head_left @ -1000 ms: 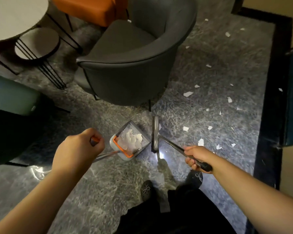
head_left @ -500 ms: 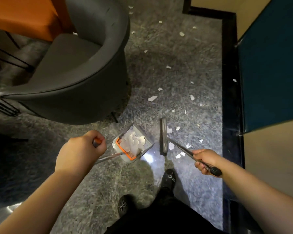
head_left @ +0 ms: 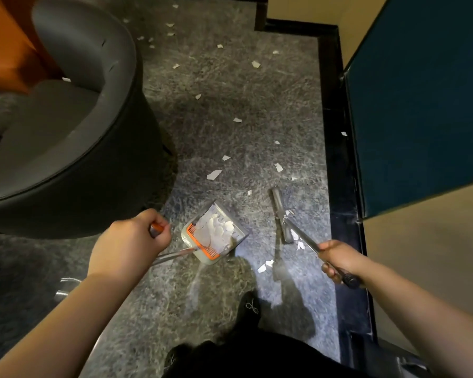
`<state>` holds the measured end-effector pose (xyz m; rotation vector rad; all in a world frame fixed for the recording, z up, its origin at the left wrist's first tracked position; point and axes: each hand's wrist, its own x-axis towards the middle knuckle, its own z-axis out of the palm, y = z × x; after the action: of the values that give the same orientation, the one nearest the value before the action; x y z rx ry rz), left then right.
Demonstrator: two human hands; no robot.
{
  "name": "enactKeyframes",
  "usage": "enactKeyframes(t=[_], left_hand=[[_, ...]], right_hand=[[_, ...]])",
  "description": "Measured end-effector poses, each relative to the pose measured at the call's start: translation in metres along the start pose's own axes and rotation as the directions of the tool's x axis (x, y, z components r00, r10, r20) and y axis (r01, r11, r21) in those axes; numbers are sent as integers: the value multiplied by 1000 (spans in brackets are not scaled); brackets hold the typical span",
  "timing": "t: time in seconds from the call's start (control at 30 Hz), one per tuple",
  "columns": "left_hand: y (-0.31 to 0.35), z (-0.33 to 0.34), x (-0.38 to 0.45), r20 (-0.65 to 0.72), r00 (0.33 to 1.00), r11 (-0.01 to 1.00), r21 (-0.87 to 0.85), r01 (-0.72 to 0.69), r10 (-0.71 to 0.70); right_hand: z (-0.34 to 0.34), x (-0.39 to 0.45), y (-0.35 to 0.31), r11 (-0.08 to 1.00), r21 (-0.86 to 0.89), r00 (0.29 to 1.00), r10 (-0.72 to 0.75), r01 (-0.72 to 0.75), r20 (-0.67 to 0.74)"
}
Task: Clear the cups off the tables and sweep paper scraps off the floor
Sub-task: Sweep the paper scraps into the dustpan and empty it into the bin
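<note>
My left hand [head_left: 129,241] grips the orange-tipped handle of a long-handled dustpan [head_left: 213,236], whose grey pan with an orange comb holds several white paper scraps. My right hand [head_left: 339,259] grips the dark handle of a broom [head_left: 280,214]; its narrow grey head rests on the floor right of the pan. White paper scraps [head_left: 214,174] lie scattered over the grey marbled floor, a few [head_left: 265,266] close to the broom head and more farther up. No cups are in view.
A dark grey tub armchair [head_left: 74,148] fills the left side, with an orange seat [head_left: 3,45] behind it. A black floor border [head_left: 342,186] runs along the right, beside a teal panel [head_left: 421,105] and beige wall. My black shoes [head_left: 247,309] stand below the pan.
The view has swung to the right, away from the tables and chair. Broom and dustpan have shifted with me toward the black border; the broom head now sits farther from the pan.
</note>
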<state>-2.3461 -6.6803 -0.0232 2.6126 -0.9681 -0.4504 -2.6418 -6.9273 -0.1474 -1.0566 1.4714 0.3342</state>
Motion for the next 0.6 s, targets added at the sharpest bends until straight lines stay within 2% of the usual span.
enactKeyframes(t=[0.17,0.33,0.6], left_hand=[[17,1,21,-1,996,995,32,-93,93],[17,-5,46,30,983,982,54,-183,182],[10,-14,98,217,902,907,122,-404,373]], right_hand=[[-8,-5,0,985,169,999,21,-28,48],[15,-16,3,976,213,997,38,-52,70],[72,-40,13,942,318,994,108,-109,23]])
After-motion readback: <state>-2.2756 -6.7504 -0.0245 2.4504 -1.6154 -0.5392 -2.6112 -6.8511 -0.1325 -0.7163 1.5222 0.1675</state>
